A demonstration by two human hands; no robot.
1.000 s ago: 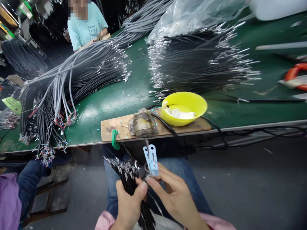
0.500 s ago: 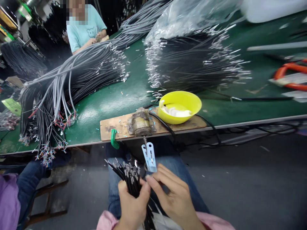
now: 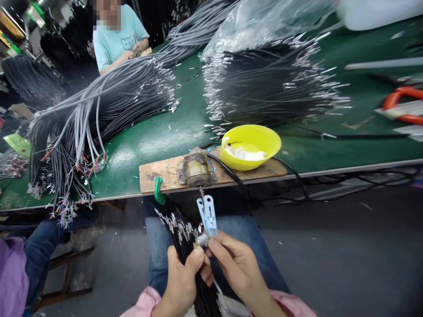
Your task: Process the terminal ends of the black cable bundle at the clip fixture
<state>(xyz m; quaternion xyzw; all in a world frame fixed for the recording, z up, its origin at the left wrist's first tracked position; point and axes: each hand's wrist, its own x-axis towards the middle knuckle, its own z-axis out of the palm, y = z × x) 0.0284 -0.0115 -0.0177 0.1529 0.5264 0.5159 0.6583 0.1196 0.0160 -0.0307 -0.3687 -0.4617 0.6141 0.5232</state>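
My left hand (image 3: 183,275) is closed around a bundle of thin black cables (image 3: 180,237) with bare silvery ends, held upright over my lap. The fingers of my right hand (image 3: 236,266) are pinched together close beside my left thumb. Between the two hands shows a small blurred silver-grey piece (image 3: 202,240); whether my right fingers grip it or a thin cable behind it is hidden. Just above them a light blue clothespin (image 3: 209,215) hangs from the shaft of a small motor (image 3: 197,168), its lower end at my right fingertips.
The motor sits on a wooden board (image 3: 155,176) with a green clamp (image 3: 159,191) and a yellow bowl (image 3: 249,152) of white material. Cable piles (image 3: 267,90) and grey cables (image 3: 99,94) cover the green table (image 3: 142,136). Orange-handled scissors (image 3: 393,103) lie right. A co-worker (image 3: 120,39) sits opposite.
The silver-grey piece now shows between my hands. My left hand and the bundle have shifted slightly right, while my right fingers still pinch below the clothespin. The view has moved a little.
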